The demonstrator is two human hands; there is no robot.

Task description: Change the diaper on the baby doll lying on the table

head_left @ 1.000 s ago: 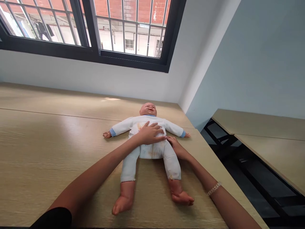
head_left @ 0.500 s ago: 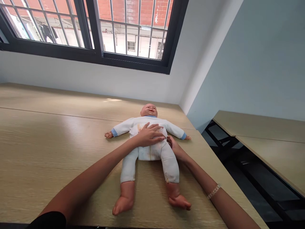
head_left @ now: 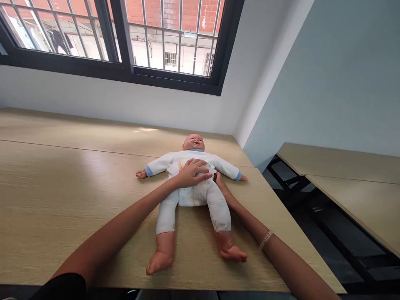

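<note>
A baby doll (head_left: 191,196) lies on its back on the wooden table, its arms spread and its feet towards me. It wears a white cloth suit with blue collar and cuffs, stained brownish on the front. My left hand (head_left: 193,173) rests flat across the doll's belly, fingers stretched out and slightly apart. Beside the doll's hip, on the right of the picture, my right hand (head_left: 221,184) reaches in against its side. The fingers of that hand are mostly hidden by the doll's body, so what they grip cannot be made out.
The pale wooden table (head_left: 78,187) runs up to the wall below a barred window (head_left: 171,79). Its right edge lies close to my right forearm. Past a gap stands a second table (head_left: 343,166) with a dark frame.
My right hand has pushed further in along the doll's side, and its fingers show less. My left hand stays on the belly. The whole view has shifted slightly.
</note>
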